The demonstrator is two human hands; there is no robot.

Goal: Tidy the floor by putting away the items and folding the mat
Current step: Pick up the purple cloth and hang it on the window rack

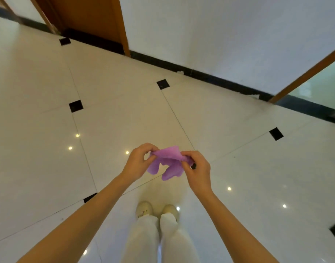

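A person stands on a glossy white tiled floor (125, 111) and holds a small purple cloth (169, 162) in the air in front of the body, above the feet; the left hand (138, 164) pinches the cloth's left upper edge, its thumb and curled fingers closed on the fabric at the corner; the right hand (198, 171) pinches the right upper edge in the same manner, fingers curled round the fabric and the thumb pressed on top; the cloth spans the short gap between the two hands, its upper edge stretched from one set of fingertips to the other, a flap rising slightly behind that edge; below the fingers two soft lobes of the cloth hang free, one nearer the left hand and a longer one nearer the right, touching nothing beneath; both forearms are bare and reach in from the lower corners; beneath the cloth stand two pale shoes (157, 210) side by side, with light trousers (157, 242) above them; the floor carries small black diamond inlays (76, 106) at the tile corners and reflects bright ceiling lights as dots; a dark skirting strip (200, 73) runs along the foot of a white wall (219, 35), with a brown wooden door (90, 19) at the upper left and a wooden frame (305, 73) with greenish glass at the upper right.
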